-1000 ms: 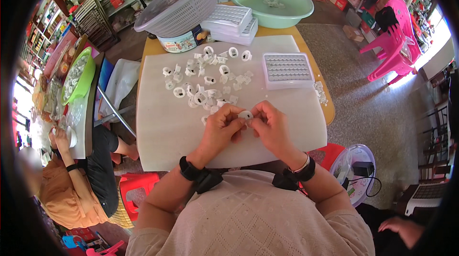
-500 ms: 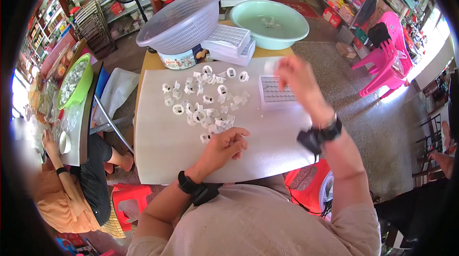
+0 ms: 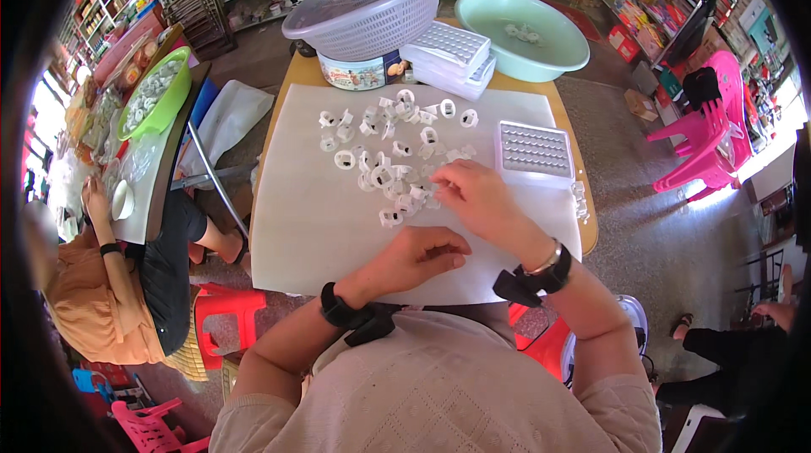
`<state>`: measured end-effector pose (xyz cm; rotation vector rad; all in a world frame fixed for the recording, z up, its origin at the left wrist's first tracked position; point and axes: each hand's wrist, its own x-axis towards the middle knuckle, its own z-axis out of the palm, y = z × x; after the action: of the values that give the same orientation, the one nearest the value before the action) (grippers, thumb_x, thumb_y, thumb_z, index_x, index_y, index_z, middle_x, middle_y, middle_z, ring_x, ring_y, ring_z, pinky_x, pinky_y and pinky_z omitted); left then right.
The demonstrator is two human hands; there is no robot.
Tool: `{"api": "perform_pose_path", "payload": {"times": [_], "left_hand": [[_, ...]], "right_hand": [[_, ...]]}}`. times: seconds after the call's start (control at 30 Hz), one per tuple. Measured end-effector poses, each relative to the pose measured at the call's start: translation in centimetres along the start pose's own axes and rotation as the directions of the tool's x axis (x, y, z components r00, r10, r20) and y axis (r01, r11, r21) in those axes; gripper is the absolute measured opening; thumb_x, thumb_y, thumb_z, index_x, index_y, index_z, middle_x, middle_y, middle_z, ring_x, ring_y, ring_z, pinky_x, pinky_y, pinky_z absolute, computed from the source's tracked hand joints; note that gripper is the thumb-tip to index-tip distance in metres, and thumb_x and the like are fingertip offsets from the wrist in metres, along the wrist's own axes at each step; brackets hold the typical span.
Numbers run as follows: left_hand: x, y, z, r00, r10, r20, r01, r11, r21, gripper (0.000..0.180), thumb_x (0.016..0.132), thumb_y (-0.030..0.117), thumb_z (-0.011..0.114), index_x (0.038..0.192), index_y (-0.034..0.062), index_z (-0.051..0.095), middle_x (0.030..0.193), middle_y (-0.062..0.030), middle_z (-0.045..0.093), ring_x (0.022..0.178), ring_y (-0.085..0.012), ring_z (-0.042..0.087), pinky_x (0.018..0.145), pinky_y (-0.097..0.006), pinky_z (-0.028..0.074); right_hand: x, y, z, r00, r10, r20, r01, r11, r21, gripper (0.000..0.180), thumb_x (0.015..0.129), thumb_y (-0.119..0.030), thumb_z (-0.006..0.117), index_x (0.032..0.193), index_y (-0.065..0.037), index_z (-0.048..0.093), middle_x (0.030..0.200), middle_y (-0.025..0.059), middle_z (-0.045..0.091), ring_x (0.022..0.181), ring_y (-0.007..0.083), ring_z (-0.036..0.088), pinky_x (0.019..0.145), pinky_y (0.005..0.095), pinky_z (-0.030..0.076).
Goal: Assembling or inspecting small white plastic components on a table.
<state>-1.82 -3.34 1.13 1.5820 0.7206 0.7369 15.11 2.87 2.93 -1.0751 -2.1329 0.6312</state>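
Many small white ring-shaped plastic parts (image 3: 382,175) are scattered in a loose cluster over the middle of a smooth white sheet (image 3: 296,242), by which most of a wooden table (image 3: 281,106) is covered. The bare right hand (image 3: 481,195) is held at the near right side of this cluster, its fingers bent downward; whether anything is gripped between the fingertips cannot be told. Just beyond it, a few small translucent plastic pieces (image 3: 457,153) are spread. The bare left hand (image 3: 411,257) is held nearer the body, its fingers loosely curled and its thumb set slightly apart, and nothing is seen to be gripped by it. To the right of the cluster, a shallow white rectangular tray with grey rows (image 3: 536,151) is placed on the sheet. At the far side of the table, a perforated lavender plastic basket (image 3: 363,18) is propped on a round printed tub (image 3: 355,74), beside which stacked white plastic trays (image 3: 448,51) and a wide pale-green plastic basin (image 3: 541,56) are set.
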Motion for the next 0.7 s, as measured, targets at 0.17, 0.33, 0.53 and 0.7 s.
{"api": "perform_pose_path", "payload": {"times": [0.17,0.33,0.53,0.7], "left_hand": [[-1.1,0.5,-0.5,0.983,-0.086,-0.163,0.116,0.976,0.185,0.016,0.094,0.008,0.057,0.105,-0.0010,0.063,0.089,-0.0053,0.065,0.077,-0.0101,0.060,0.070,-0.025,0.050],[-1.4,0.8,-1.4,0.897,-0.302,-0.323,0.162,0.904,-0.395,0.025,0.098,0.015,0.051,0.113,-0.0030,0.059,0.097,-0.0081,0.065,0.079,-0.0140,0.062,0.072,-0.029,0.052],[-0.2,0.3,-1.2,0.960,-0.214,-0.178,0.025,0.703,-0.711,0.031,0.099,0.017,0.050,0.122,-0.0035,0.054,0.105,-0.0086,0.063,0.089,-0.0165,0.063,0.076,-0.030,0.052],[-0.1,-0.3,-0.9,0.966,-0.131,-0.225,-0.049,0.757,-0.652,0.027,0.097,0.015,0.053,0.119,-0.0003,0.058,0.107,-0.0085,0.064,0.092,-0.0182,0.063,0.079,-0.031,0.052]], "right_hand": [[0.3,0.6,1.7,1.000,-0.018,-0.019,0.015,0.986,-0.164,0.011,0.080,-0.006,0.064,0.091,-0.003,0.063,0.088,0.0114,0.061,0.078,0.0288,0.061,0.068,0.0377,0.050],[-2.2,-2.0,-0.5,0.930,-0.336,-0.149,0.285,0.916,-0.282,0.016,0.078,-0.004,0.060,0.094,-0.002,0.062,0.089,0.0092,0.058,0.081,0.0280,0.058,0.070,0.0373,0.050],[-5.2,-3.9,-0.9,0.903,-0.390,-0.182,0.316,0.888,-0.333,0.029,0.075,0.002,0.063,0.103,0.000,0.062,0.098,0.0097,0.060,0.080,0.0248,0.059,0.068,0.0343,0.050],[-6.3,-4.3,-1.1,0.942,0.081,-0.326,-0.035,0.989,0.145,0.024,0.081,0.003,0.063,0.105,-0.001,0.063,0.094,0.0106,0.063,0.078,0.0219,0.063,0.066,0.0300,0.050]]}}
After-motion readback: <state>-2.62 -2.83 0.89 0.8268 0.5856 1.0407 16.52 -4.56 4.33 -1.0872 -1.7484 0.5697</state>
